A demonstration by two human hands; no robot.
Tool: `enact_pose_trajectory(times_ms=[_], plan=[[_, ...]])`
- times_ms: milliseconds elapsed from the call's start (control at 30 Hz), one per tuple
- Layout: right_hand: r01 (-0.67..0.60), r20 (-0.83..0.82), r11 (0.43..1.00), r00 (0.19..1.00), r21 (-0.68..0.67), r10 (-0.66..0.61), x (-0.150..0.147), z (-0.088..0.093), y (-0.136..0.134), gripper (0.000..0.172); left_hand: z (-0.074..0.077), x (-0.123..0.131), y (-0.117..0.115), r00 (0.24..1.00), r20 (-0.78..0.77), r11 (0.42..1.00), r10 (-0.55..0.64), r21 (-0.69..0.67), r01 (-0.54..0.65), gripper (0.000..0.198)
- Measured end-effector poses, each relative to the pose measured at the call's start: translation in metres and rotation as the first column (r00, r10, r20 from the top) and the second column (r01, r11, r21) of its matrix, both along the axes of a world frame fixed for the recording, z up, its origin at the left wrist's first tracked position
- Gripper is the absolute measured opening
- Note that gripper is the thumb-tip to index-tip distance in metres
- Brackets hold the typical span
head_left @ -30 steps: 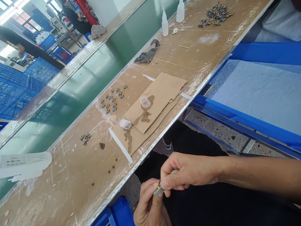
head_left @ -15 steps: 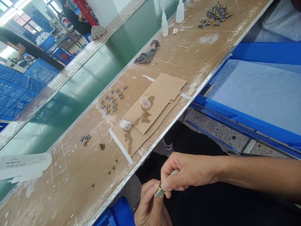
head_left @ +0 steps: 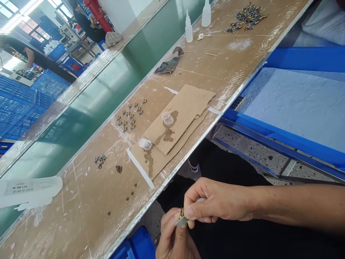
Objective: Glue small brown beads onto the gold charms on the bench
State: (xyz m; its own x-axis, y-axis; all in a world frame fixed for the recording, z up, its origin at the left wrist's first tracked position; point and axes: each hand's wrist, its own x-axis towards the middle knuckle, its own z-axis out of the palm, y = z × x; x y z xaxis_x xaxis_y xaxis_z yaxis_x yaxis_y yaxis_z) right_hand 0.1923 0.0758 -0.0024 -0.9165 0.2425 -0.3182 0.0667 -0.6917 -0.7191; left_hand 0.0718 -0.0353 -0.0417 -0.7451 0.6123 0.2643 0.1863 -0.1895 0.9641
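Left hand: your left hand (head_left: 174, 233) is low in the view, its grip pinched around a small gold-and-brown piece (head_left: 182, 213) at the fingertips.
Right hand: your right hand (head_left: 210, 201) meets it, with its grip closed on a flat grey blade (head_left: 181, 221); the thumb lies along it and the tip points toward your left hand.
Small piece: it sits between your two hands, just beside the blade and mostly hidden by your fingers, so you cannot tell its full shape here.
Position: both hands are over your dark-clad lap (head_left: 258, 233), off the near edge of the worktop (head_left: 88, 201).
Cardboard: two overlapping sheets of cardboard (head_left: 196, 99) lie on the worktop, stained with dark wet patches; one clear cup (head_left: 167, 118) stands on the upper sheet, another clear cup (head_left: 145, 144) on the lower.
Blue-and-gold pieces: a spread-out group (head_left: 131, 117) lies beyond the cardboard, a small cluster (head_left: 100, 161) to its left, a large heap (head_left: 246, 18) at the far end.
Brown bits: a little pile (head_left: 119, 169) lies near the small cluster, with four loose ones nearer you.
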Motion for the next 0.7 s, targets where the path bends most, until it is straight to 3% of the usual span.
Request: enact_pose_trajectory(times_ms=[133,400,700], plan=[[0.032,0.021,0.999,0.999,-0.038,-0.031,-0.002,0.003,-0.003,0.033,-0.004,0.002,-0.003,0.996,0.047,0.997,0.078,-0.011,-0.077,0.013],[0.075,0.04,0.992,0.997,-0.098,-0.071,-0.003,0.004,-0.009,0.02,-0.009,0.001,-0.005,0.993,0.076,0.995,0.094,-0.027,-0.092,0.013],[0.111,0.088,0.988,0.991,-0.103,-0.102,-0.005,0.008,-0.011,0.022,-0.009,0.001,-0.003,0.988,0.08,0.99,0.134,-0.06,-0.129,0.011]])
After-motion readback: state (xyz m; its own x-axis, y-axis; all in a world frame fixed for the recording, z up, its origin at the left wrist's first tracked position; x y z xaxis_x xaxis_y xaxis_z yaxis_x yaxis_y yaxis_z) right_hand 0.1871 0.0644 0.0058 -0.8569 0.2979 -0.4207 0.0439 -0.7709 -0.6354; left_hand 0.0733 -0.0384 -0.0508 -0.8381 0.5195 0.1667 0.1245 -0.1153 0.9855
